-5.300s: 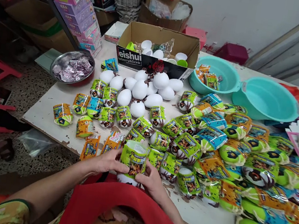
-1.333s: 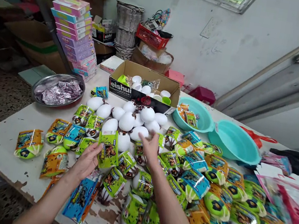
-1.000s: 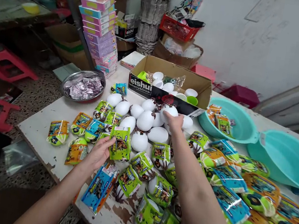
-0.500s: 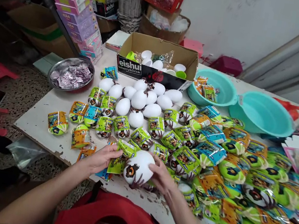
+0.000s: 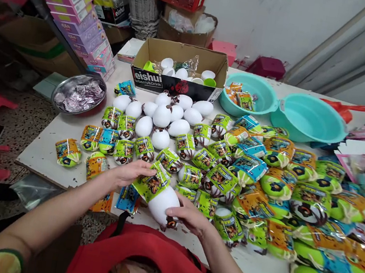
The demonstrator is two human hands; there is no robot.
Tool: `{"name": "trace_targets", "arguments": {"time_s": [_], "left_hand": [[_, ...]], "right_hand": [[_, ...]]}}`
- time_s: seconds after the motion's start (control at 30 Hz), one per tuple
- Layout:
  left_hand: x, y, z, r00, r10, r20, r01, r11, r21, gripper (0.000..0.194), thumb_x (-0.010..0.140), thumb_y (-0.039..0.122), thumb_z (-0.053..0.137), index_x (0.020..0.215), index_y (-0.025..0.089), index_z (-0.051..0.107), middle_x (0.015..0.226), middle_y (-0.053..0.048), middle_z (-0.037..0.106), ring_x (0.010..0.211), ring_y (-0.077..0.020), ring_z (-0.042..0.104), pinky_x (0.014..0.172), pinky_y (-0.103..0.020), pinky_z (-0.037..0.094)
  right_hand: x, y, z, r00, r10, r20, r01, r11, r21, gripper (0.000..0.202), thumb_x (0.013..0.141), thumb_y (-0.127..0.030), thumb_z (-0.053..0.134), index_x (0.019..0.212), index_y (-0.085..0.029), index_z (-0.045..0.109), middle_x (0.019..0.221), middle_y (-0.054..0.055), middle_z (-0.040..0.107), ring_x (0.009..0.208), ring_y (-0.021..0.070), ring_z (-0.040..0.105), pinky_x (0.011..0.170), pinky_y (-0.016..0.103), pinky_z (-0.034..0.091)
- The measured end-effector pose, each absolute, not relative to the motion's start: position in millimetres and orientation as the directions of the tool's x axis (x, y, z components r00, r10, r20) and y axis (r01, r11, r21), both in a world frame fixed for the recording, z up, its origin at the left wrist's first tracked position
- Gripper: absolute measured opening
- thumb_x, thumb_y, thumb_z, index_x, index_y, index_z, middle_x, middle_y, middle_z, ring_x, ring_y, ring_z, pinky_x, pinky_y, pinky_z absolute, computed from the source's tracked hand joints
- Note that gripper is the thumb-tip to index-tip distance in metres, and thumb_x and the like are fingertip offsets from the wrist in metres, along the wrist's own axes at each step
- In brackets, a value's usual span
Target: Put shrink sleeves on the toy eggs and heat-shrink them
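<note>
My right hand [image 5: 190, 216] grips a white plastic toy egg [image 5: 163, 205] with brown printed markings near its lower end. Over the egg's upper end lies a green printed wrapper [image 5: 152, 183], pinched at its top edge by my left hand [image 5: 132, 172]. Whether the wrapper goes all the way around the egg I cannot tell. Just beyond my hands sit wrapped green-labelled eggs [image 5: 190, 175], and behind them a cluster of bare white eggs [image 5: 162, 116]. A flat blue packet [image 5: 128, 198] lies below my left wrist.
An open cardboard box [image 5: 177, 85] holds white and green shell pieces. Left of it stands a metal bowl [image 5: 99, 105] of small pinkish sachets. Two turquoise basins [image 5: 309, 122] are at the back right. Heaped wrapped eggs [image 5: 274, 190] cover the table's right side.
The egg has turned so its printed face points down toward me. My left hand has brought the green wrapper from beside the egg onto its upper end. The view has shifted slightly.
</note>
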State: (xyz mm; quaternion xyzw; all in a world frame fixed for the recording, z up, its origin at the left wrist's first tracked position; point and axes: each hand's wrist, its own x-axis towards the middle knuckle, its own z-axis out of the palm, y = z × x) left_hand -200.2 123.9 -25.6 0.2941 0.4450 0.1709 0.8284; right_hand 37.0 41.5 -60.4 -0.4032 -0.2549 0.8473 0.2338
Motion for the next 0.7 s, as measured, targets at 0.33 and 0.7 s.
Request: {"name": "trace_targets", "arguments": {"time_s": [0.33,0.7], "left_hand": [[-174,114,-13,0.449,0.688,-0.571,0.135,0.579,0.804,0.034,0.069,0.042,0.075,0.089,0.014,0.072,0.084,-0.005,0.073,0.086,-0.0218,0.064,0.082,-0.033,0.046],[-186,60,-34,0.628,0.526,-0.573,0.026,0.722,0.691,0.055,0.070,0.035,0.076,0.120,0.017,0.060,0.106,-0.009,0.071,0.100,-0.0255,0.063,0.086,-0.035,0.047]], "right_hand": [[29,42,-57,-0.513,0.683,-0.520,-0.268,-0.703,-0.659,0.071,0.059,-0.026,0.083,0.123,-0.021,0.053,0.115,0.006,0.065,0.102,0.0253,0.062,0.087,0.036,0.048],[11,-4,-48,-0.352,0.803,-0.481,-0.443,-0.595,-0.670,0.084,0.059,-0.045,0.083,0.131,-0.024,0.045,0.123,0.008,0.061,0.113,0.0267,0.057,0.100,0.042,0.041]]}}
